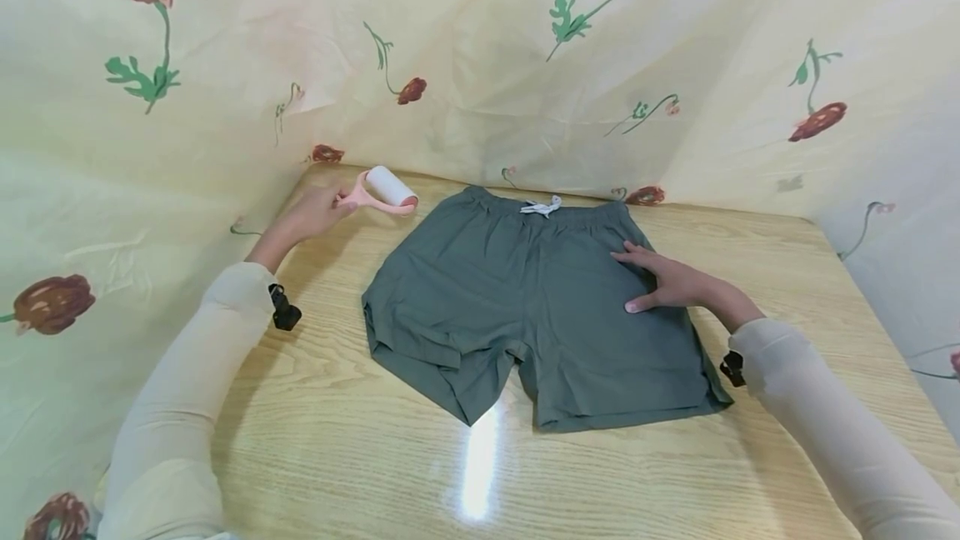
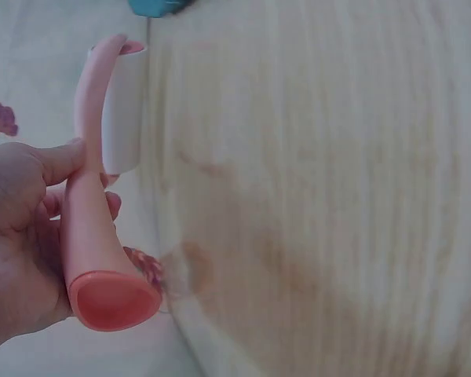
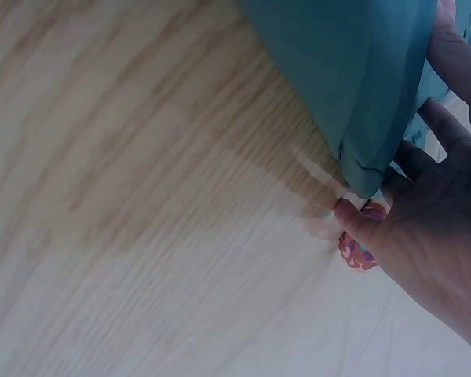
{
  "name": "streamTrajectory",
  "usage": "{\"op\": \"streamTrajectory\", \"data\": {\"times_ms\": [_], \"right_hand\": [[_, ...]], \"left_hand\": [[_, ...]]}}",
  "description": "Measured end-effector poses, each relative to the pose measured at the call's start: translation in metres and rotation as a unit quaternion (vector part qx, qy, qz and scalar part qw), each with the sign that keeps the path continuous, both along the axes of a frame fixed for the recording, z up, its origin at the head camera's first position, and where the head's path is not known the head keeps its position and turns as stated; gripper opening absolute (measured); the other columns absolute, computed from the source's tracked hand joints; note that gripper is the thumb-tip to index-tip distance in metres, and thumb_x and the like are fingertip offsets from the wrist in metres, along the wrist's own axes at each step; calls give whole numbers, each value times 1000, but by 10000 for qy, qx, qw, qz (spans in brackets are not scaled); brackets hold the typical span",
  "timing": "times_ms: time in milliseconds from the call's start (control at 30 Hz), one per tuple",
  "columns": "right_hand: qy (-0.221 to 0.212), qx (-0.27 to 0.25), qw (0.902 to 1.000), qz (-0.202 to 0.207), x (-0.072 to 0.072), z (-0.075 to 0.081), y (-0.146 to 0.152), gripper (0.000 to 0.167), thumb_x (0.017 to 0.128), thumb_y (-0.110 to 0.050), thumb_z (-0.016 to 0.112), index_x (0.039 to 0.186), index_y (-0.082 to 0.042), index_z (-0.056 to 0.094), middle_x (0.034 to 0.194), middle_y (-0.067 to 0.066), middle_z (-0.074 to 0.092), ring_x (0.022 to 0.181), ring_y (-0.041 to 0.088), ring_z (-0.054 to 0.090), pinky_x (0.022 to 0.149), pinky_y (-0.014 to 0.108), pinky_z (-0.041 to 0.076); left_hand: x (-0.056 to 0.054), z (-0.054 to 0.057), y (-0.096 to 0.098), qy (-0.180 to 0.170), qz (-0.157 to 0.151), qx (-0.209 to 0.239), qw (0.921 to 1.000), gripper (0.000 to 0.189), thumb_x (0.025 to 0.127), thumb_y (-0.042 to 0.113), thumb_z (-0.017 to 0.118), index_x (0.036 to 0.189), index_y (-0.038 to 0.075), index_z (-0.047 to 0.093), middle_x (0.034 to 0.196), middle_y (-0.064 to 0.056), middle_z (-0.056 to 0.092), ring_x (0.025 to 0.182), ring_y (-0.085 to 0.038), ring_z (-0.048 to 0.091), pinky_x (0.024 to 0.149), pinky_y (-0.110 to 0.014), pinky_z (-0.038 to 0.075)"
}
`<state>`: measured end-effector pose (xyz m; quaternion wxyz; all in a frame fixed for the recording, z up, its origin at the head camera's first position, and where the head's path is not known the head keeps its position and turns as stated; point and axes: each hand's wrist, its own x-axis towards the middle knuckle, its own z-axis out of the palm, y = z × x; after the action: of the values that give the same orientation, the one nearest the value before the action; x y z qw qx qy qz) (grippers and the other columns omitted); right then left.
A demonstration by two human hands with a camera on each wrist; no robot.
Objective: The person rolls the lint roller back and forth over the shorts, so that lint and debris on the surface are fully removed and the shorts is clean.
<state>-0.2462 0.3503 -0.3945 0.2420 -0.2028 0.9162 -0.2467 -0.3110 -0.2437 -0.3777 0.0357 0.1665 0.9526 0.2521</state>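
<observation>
Grey-green shorts [image 1: 525, 298] lie spread on the wooden table, waistband away from me, with a white drawstring [image 1: 542, 207] at the top. The left leg's hem is folded and uneven. At the far left, my left hand [image 1: 318, 211] grips a lint roller with a pink handle [image 2: 94, 220] and a white roll [image 1: 390, 186], held apart from the shorts. My right hand [image 1: 671, 277] touches the right side of the shorts, fingers spread. In the right wrist view, the fingers of that hand [image 3: 447, 188] are by the edge of the fabric.
The wooden table [image 1: 337, 440] extends around the shorts and shows a bright light reflection near its front. A cream cloth with a flower print [image 1: 465, 65] hangs behind the table and along its sides. Each wrist carries a small black mount [image 1: 285, 311].
</observation>
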Motion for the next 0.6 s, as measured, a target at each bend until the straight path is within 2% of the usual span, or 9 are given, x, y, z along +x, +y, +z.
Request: {"op": "streamTrajectory", "data": {"times_ms": [100, 200, 333, 433, 600], "right_hand": [[13, -20, 10000, 8, 0, -1, 0, 98, 85, -30, 83, 160, -2, 27, 167, 30, 1, 152, 56, -2, 116, 74, 8], [30, -29, 10000, 29, -1, -2, -1, 97, 85, -30, 83, 160, -2, 27, 168, 30, 1, 152, 55, -3, 116, 74, 8], [45, -21, 10000, 51, -2, -2, -1, 98, 85, -30, 83, 160, -2, 28, 168, 30, 1, 152, 55, -3, 116, 74, 8], [31, -8, 10000, 60, -2, -1, -1, 98, 85, -30, 84, 160, -2, 28, 168, 30, 1, 152, 56, -2, 116, 74, 9], [-62, 28, 10000, 62, -1, 2, -1, 99, 84, -31, 84, 160, -3, 28, 167, 30, 0, 152, 56, -1, 115, 74, 10]], "left_hand": [[0, -5, -3, -253, 80, 143, 9995, 30, 109, 21, 48, 120, -7, 49, 85, -13, 49, 73, -24, 45, 64, -33, 37], [2, -7, -6, -455, 143, 83, 9988, 35, 109, 23, 45, 126, -7, 46, 94, -20, 54, 79, -29, 50, 64, -34, 41], [4, -7, -9, -741, 197, 70, 9970, 45, 110, 26, 43, 138, -9, 41, 115, -30, 55, 97, -38, 53, 80, -44, 46], [5, -7, -10, -902, 215, 154, 9956, 49, 110, 26, 42, 141, -11, 39, 124, -34, 53, 107, -41, 51, 93, -53, 43], [8, -5, -9, -1051, 160, 246, 9940, 48, 110, 23, 44, 140, -14, 38, 129, -38, 50, 111, -44, 49, 99, -57, 40]]}}
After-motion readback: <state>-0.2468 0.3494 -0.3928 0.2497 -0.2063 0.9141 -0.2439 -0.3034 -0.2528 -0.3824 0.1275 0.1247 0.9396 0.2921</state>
